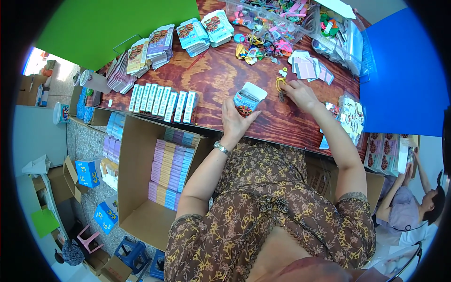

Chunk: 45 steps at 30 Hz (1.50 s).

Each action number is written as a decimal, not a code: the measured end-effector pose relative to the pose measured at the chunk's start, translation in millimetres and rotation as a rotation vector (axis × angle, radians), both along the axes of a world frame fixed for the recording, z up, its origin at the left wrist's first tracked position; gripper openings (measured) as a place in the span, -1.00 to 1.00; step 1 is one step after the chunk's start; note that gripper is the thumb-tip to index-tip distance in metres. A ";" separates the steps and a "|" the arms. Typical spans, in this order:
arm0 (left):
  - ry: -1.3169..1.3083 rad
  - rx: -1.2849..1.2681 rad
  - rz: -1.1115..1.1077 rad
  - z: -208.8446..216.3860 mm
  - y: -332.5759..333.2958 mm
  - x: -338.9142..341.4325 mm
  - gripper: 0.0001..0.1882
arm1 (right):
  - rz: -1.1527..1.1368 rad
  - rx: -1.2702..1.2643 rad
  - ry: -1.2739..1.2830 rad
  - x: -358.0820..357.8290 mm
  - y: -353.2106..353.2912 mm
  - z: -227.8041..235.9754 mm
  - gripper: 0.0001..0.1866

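My left hand (235, 121) grips a small light-blue carton (248, 99) with a printed front. Its white top flap stands up and the top is open. To the right, my right hand (300, 95) is low over the wooden table, its fingertips closed on a thin yellow looped band (280, 83). A small greyish piece beside those fingers is too small to name. Just beyond lies a little yellow flower-like trinket (283, 72). Past it, a colourful heap of small trinkets and bands (263, 47) spills in front of a clear plastic bin (270, 23).
Upright filled cartons (162, 101) line the front left edge of the table (211, 75). Stacks of flat cartons (193, 35) stand behind. Cards (307, 67) and a bag of small packets (350, 117) lie right. A cardboard box (136, 174) holds packed cartons below. Another person (406, 204) works at right.
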State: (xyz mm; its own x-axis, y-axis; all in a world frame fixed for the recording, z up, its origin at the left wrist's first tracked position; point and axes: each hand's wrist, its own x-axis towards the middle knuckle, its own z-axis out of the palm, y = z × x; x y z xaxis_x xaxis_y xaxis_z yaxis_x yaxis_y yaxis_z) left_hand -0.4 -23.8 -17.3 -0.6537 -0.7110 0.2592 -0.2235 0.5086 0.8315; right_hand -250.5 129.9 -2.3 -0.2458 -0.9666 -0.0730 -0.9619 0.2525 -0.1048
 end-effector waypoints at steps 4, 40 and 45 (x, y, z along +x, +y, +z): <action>0.032 -0.029 -0.013 -2.5 1.5 -3.1 -0.24 | 0.037 -0.219 0.037 0.4 0.5 -13.8 -0.59; 0.025 -0.137 -0.087 13.7 11.7 -15.6 -0.14 | -0.077 -0.383 -0.431 79.4 -38.6 99.5 -0.72; 0.055 -0.110 -0.092 12.6 11.4 -14.9 -0.14 | 0.191 -0.456 -0.091 79.5 -26.7 97.8 -0.59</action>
